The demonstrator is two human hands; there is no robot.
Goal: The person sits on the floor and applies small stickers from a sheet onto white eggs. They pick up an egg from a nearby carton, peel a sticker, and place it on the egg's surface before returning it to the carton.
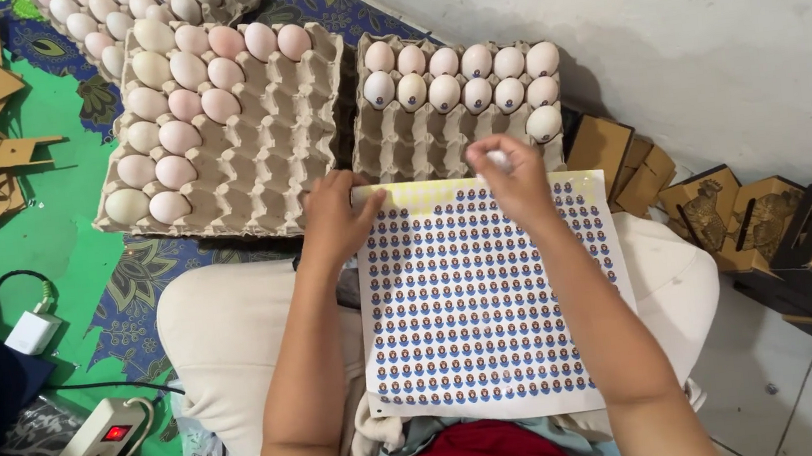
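On the lap: sticker sheet, left hand pressing its top edge flat. Right hand pinches an egg above the sheet, near the tray. Best keep grip light, sheet pinned.

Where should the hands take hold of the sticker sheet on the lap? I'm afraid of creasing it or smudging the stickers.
Grip the sticker sheet at its bare white margins, coming in from the left and right sides. It lies flat across the lap, printed nearly edge to edge, so only the borders are free. The left hand already presses its top left corner; the right hand holds an egg over its top edge.
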